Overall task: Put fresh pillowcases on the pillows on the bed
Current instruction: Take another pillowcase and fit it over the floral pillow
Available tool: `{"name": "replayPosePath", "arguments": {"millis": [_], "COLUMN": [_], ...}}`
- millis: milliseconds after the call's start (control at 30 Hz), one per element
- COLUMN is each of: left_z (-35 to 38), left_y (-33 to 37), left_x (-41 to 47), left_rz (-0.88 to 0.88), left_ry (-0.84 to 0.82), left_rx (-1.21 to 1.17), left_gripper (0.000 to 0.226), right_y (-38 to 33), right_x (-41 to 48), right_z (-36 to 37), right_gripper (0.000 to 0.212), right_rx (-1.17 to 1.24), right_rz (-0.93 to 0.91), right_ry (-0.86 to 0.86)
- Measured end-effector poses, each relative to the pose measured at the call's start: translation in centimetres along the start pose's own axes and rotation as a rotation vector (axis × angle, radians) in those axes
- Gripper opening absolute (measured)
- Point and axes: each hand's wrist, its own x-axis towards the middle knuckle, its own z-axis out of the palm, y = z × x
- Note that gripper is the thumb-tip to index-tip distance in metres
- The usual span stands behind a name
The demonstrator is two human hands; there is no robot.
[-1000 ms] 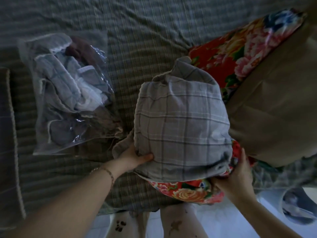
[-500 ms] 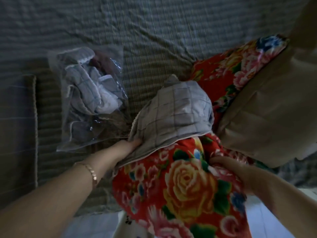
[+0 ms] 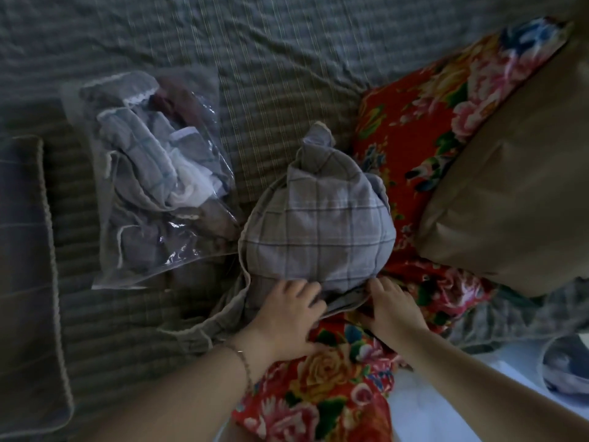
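A red floral pillow [image 3: 322, 387] lies at the bed's near edge, its far end inside a grey plaid pillowcase [image 3: 318, 234]. The case bulges round over that end, and a loose flap of it trails left. My left hand [image 3: 287, 317] grips the case's open hem from the left, thumb on the floral fabric. My right hand [image 3: 393, 309] holds the same hem on the right, fingers curled at its edge. The fingertips are partly tucked under cloth.
A clear plastic bag [image 3: 153, 193] of folded linens lies left of the pillow on the striped bedsheet [image 3: 271, 74]. A tan pillow [image 3: 510, 173] rests on another red floral one [image 3: 414, 129] at the right. A grey cushion [image 3: 25, 266] sits at the left edge. White floor [image 3: 430, 409] shows below.
The floral pillow, lifted towards me half a second ago, has dropped back down. Both hands have come together at the hem, and the plaid case covers more of the pillow.
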Motion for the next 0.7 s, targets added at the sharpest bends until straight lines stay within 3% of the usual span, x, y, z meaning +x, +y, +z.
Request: {"name": "replayPosePath", "arguments": {"millis": [67, 167, 267, 333, 400, 500, 533, 567, 633, 667, 700], "left_z": [-0.4, -1.9, -4.1, -5.1, -5.8, -6.9, -7.3, -7.7, -9.0, -9.7, -10.3], "left_y": [1.5, 2.3, 4.0, 4.9, 4.2, 2.2, 1.5, 0.8, -1.0, -2.1, -3.2], "left_x": [1.8, 3.6, 3.1, 2.1, 1.6, 2.4, 3.4, 4.8, 8.5, 10.6, 12.5], "left_rz": [-0.107, -0.434, -0.266, -0.167, -0.172, -0.148, -0.146, -0.155, -0.212, -0.245, -0.314], "left_ry": [-0.169, 0.005, 0.048, -0.066, -0.246, -0.53, -0.542, -0.461, -0.086, 0.09, 0.154], "left_rx": [-0.01, -0.543, -0.886, -0.986, -1.028, -0.758, -0.613, -0.465, -0.221, -0.114, -0.033], "left_gripper": [0.041, 0.034, 0.033, 0.039, 0.042, 0.032, 0.03, 0.028, 0.025, 0.034, 0.055], "right_y": [-0.7, -2.3, -2.8, -2.4, -1.8, -1.2, -0.8, -0.5, -0.5, -0.6, -0.8], "right_x": [0.2, 0.1, 0.3, 0.6, 0.5, 0.8, 1.3, 1.8, 2.1, 1.7, 1.1], "right_z": [0.6, 1.2, 1.0, 0.8, 1.4, 2.8, 3.1, 3.0, 2.0, 1.5, 1.2], "right_gripper": [0.071, 0.06, 0.034, 0.02, 0.018, 0.024, 0.026, 0.023, 0.024, 0.029, 0.03], "right_rx": [0.021, 0.166, 0.446, 0.61, 0.79, 1.043, 1.118, 1.245, 1.524, 1.553, 1.493], "right_rz": [0.027, 0.114, 0.243, 0.291, 0.303, 0.438, 0.489, 0.558, 0.614, 0.568, 0.475], "right_ry": [0.007, 0.172, 0.376, 0.454, 0.369, 0.192, 0.167, 0.167, 0.113, 0.06, 0.01]}}
